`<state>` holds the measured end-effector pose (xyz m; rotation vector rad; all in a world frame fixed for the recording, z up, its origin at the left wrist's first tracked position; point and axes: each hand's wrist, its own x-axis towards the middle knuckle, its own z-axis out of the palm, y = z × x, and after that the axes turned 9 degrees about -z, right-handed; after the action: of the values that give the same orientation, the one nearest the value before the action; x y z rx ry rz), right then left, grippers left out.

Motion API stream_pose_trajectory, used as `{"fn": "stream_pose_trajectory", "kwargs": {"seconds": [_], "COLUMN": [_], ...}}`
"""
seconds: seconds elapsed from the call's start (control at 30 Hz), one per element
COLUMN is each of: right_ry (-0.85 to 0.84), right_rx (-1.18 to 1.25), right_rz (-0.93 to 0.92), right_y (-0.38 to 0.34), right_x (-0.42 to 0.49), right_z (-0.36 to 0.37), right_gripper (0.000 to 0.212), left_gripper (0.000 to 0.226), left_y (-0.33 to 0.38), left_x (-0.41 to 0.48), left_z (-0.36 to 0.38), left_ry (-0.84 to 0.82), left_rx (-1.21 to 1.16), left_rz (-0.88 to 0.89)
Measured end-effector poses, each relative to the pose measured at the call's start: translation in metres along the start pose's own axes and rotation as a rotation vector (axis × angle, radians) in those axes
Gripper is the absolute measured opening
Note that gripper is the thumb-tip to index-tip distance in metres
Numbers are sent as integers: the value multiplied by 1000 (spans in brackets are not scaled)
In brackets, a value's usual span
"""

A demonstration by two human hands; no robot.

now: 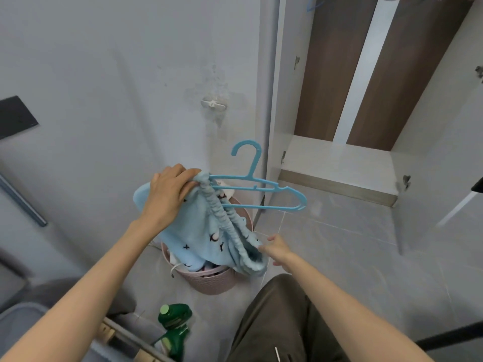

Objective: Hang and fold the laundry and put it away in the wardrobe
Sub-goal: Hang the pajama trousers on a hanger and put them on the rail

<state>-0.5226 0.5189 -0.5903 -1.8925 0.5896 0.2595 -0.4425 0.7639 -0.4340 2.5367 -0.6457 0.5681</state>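
Left hand (pixel 170 189) has fingers curled, gripping the light blue garment (pixel 201 231) by its elastic waistband together with one end of the blue plastic hanger (pixel 256 189), above the pink laundry basket (pixel 214 280). Right hand (pixel 278 249) seems to pinch the waistband's lower end, other fingers loosely spread. Open wardrobe (pixel 339 158) stands just right.

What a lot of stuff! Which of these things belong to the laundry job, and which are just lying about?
Part of the job:
- light blue garment, held by the left hand and the right hand
- blue hanger
- pink basket of laundry
- open wardrobe

Just lying about:
- green bottle on the floor
- wall hook
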Motion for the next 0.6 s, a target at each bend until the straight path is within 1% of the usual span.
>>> {"fn": "stream_pose_trajectory", "kwargs": {"seconds": [0.07, 0.13, 0.23, 0.27, 0.33, 0.37, 0.4, 0.5, 0.53, 0.6], "right_ry": [28, 76, 154, 158, 145, 143, 156, 224, 237, 258], "right_rx": [-90, -185, -302, -332, -303, -226, -81, 465, 594, 777], "right_rz": [-58, -96, -97, -80, -53, -51, -42, 39, 54, 82], "right_y": [1, 5, 14, 17, 18, 17, 16, 10, 6, -3], "right_x": [4, 8, 9, 9, 11, 13, 15, 19, 20, 20], "right_z": [11, 18, 19, 16, 5, -3, -12, -46, -58, -81], "right_gripper": [53, 49, 26, 23, 29, 29, 26, 7, 6, 17], "left_gripper": [22, 22, 22, 22, 22, 22, 22, 21, 21, 21], "left_y": [4, 5, 5, 4, -1, -3, -6, -14, -16, -20], "left_x": [5, 9, 15, 17, 18, 17, 17, 14, 13, 10], "left_z": [-2, -3, -3, -3, -1, 0, 1, 4, 5, 7], "left_ry": [24, 39, 45, 45, 39, 35, 29, 5, -3, -16], "left_rx": [-7, -16, -46, -55, -63, -64, -65, -75, -84, -93], "left_rz": [25, 47, 52, 48, 35, 22, 8, -24, -31, -40]}}
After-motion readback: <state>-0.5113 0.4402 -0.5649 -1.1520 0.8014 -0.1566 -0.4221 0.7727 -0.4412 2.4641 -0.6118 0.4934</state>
